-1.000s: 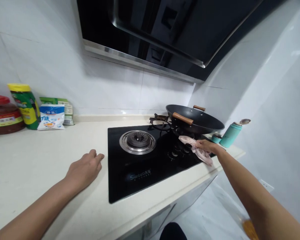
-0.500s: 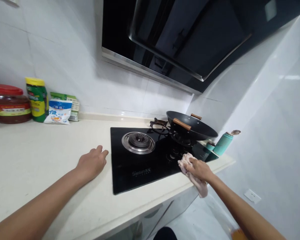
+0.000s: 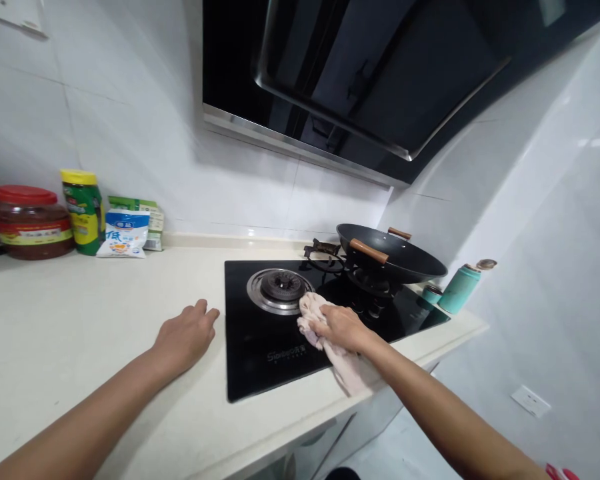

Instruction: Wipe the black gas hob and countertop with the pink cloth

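Note:
My right hand (image 3: 341, 325) grips a pale pink cloth (image 3: 347, 367) and presses it on the black glass gas stove (image 3: 250, 363), by the right rim of the left burner (image 3: 283, 285). The cloth's tail hangs over the stove's front edge onto the counter. On the pale counter (image 3: 130, 320), left of the stove, my left hand (image 3: 187, 337) rests with its fingers apart and nothing in it. A dark wok (image 3: 405, 257) with wooden handles sits over the right burner. Behind the left burner lies a black pan support (image 3: 325, 257), off its burner.
A red-lidded jar (image 3: 33, 230), a green bottle with a yellow cap (image 3: 83, 217) and a white-and-blue packet (image 3: 123, 235) stand at the back left. Right of the wok are a tilted teal canister (image 3: 460, 290) and a small teal jar (image 3: 431, 294). A black range hood (image 3: 330, 73) hangs above.
My right hand has slid the cloth leftward across the stove, from near the knobs to beside the left burner. My left hand stays on the counter. The view has shifted slightly.

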Available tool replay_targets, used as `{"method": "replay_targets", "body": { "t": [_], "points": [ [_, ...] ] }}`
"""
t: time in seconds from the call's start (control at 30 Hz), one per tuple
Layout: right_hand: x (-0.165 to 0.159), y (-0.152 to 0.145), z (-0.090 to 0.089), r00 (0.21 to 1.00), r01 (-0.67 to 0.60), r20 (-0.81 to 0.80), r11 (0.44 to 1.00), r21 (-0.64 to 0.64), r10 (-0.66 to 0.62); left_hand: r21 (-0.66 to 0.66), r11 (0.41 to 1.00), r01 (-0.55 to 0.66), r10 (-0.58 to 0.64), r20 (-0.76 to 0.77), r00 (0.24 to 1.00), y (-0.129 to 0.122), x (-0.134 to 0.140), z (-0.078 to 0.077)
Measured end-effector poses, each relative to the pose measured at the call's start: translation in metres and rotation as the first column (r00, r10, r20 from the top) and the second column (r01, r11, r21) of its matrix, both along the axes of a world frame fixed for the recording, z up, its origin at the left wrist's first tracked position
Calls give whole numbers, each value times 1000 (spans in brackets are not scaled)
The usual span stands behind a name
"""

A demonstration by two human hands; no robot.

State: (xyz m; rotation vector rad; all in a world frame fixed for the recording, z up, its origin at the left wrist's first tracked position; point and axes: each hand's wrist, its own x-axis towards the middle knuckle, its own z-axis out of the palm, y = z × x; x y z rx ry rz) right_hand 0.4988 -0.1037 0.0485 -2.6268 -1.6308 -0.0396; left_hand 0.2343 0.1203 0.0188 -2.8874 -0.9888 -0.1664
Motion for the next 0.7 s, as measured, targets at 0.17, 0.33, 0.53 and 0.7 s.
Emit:
{"method": "replay_targets", "body": {
  "t": [0.17,0.33,0.53,0.7],
  "points": [
    [50,50,10,994,-43,-105,999,8,44,0,1000,9,-9,16,1000,2,1,-1],
    [126,51,19,985,-18,-174,1000,-22,14,-18,1000,1,-1,36,999,1,1,0],
    [198,10,17,958,59,-279,997,-53,-71,-59,998,-14,18,54,998,-1,1,3],
    [227,-25,8,940,79,-334,997,14,-69,-37,999,-5,8,62,998,1,2,0]
  ]
}}
